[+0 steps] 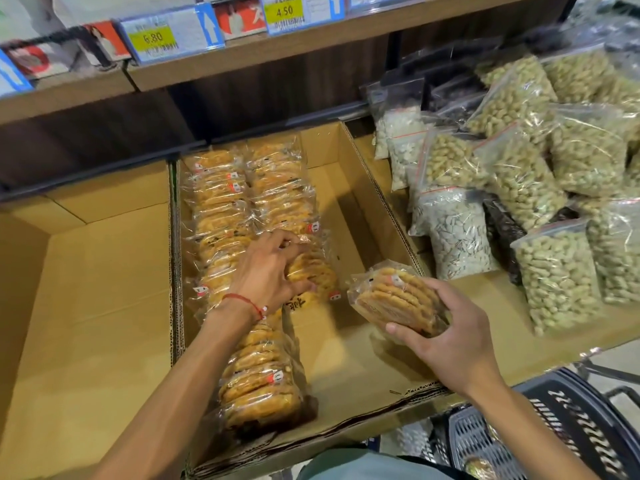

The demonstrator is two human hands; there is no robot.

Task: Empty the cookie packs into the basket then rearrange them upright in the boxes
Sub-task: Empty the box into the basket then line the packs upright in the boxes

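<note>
Two rows of clear cookie packs (221, 209) stand upright in the middle cardboard box (349, 344). My left hand (270, 271) reaches into that box and its fingers curl round the nearest packs of the right row (313, 270). My right hand (446, 330) holds a small stack of cookie packs (394, 296) just above the box's right wall. The box's right third shows bare cardboard. A dark plastic basket (568, 420) sits at the lower right, below the shelf, with a pack partly visible inside.
An empty cardboard box (86, 306) stands to the left. Bags of peanuts (561, 271) and seeds (457, 233) are piled on the shelf at the right. A wooden shelf with price tags (154, 38) hangs overhead.
</note>
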